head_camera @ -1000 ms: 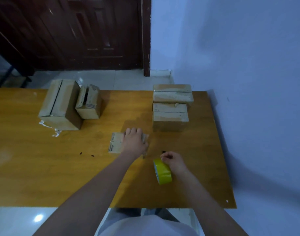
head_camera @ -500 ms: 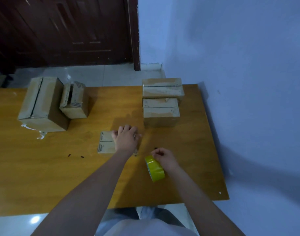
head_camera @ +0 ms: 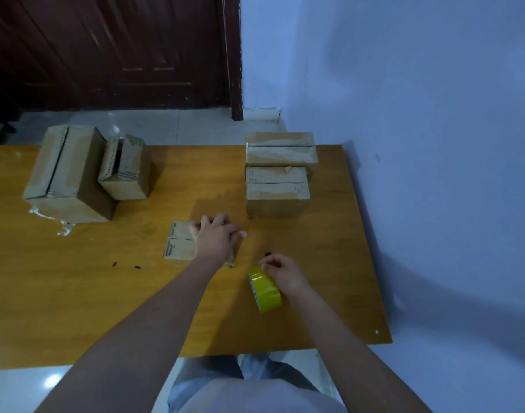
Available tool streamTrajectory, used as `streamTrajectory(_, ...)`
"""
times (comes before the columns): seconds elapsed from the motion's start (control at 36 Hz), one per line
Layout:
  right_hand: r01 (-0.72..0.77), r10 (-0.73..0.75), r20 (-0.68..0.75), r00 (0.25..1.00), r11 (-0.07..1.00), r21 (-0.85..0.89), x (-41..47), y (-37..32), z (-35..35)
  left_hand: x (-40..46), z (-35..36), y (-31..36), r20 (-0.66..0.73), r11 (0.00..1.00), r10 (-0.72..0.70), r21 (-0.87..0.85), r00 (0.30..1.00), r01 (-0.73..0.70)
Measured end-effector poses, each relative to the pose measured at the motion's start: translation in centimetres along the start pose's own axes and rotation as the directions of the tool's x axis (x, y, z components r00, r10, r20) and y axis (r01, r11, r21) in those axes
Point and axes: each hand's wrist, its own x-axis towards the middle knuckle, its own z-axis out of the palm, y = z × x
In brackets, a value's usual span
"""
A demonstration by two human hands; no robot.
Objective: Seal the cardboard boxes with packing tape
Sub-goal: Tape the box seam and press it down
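Observation:
A small flat cardboard box (head_camera: 177,245) lies in the middle of the wooden table (head_camera: 76,293). My left hand (head_camera: 215,241) lies on its right half, fingers bent over the far edge and thumb pointing right. Just right of it my right hand (head_camera: 280,274) grips a yellow packing tape roll (head_camera: 265,290) standing on edge on the table. Two taped boxes (head_camera: 277,186) sit one behind the other at the far right. A large box (head_camera: 63,174) with an open seam and a smaller box (head_camera: 125,171) stand at the far left.
Scraps of clear tape (head_camera: 61,226) lie in front of the large box. Small dark specks (head_camera: 125,266) dot the table. A blue wall (head_camera: 434,144) runs close along the table's right edge; a dark wooden door (head_camera: 112,52) is behind it.
My left hand's fingers have bent over the small box's far edge and the thumb has spread right. My right hand with the tape roll has stayed beside the box. My head shifted.

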Motion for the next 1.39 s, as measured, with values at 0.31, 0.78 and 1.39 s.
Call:
streamTrajectory(0.31, -0.005, 0.005, -0.003, 1.000, 1.000, 0.010, -0.2, 0.1, 0.1, 0.0, 0.2, 0.0, -0.003, 0.999, -0.003, -0.046, 1.000, 0.003)
streamTrajectory(0.78, 0.021, -0.021, 0.008, 1.000, 1.000, 0.022, -0.1, -0.4, 0.1, -2.5, -2.9, -3.9, 0.073, 0.930, 0.234, -0.309, 0.970, -0.201)
streamTrajectory(1.39, 0.020, -0.022, 0.036, 0.999, 0.998, 0.060, -0.2, 0.0, 0.1, -3.8, -2.4, -3.9, 0.195, 0.887, 0.441, 0.053, 0.876, -0.458)
